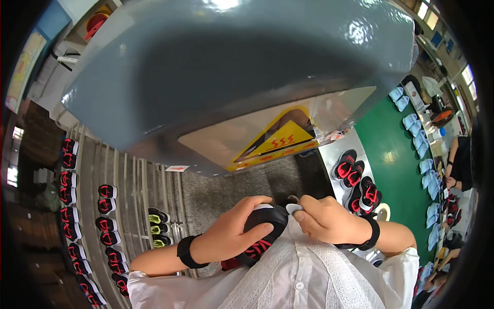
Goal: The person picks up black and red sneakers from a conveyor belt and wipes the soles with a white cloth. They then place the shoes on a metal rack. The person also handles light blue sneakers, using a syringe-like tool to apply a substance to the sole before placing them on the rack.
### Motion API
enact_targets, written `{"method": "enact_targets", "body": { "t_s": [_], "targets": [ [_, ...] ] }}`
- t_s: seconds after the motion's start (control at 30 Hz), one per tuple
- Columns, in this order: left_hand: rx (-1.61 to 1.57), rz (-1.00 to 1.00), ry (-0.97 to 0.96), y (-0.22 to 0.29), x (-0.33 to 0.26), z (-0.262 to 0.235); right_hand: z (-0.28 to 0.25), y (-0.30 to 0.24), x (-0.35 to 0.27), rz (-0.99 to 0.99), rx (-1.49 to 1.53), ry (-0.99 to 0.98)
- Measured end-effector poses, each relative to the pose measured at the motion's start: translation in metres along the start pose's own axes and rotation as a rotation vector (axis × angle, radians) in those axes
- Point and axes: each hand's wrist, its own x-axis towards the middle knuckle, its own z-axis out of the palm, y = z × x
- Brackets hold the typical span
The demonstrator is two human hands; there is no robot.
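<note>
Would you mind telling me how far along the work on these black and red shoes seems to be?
Looking done: rows of black and red shoes sit on the rack to the left. In hand: the left hand grips one black shoe while the right hand presses a small white piece at its end. Possibly left: more pairs wait on the metal tray to the right, though their state is unclear.
</note>
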Motion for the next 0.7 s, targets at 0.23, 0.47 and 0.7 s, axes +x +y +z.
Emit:
{"method": "enact_targets", "body": {
  "t_s": [0.23, 0.47, 0.7],
  "targets": [
    [0.084, -0.024, -0.030, 0.001, 0.005, -0.025, 0.002, 0.000, 0.005, 0.034, 0.117, 0.054],
    [0.343, 0.076, 0.079, 0.014, 0.007, -0.016, -0.002, -0.007, 0.015, -0.042, -0.047, 0.110],
    [0.436, 0.065, 0.078, 0.013, 0.011, -0.011, -0.007, -0.010, 0.021, -0.009, -0.131, 0.059]
  ]
}}
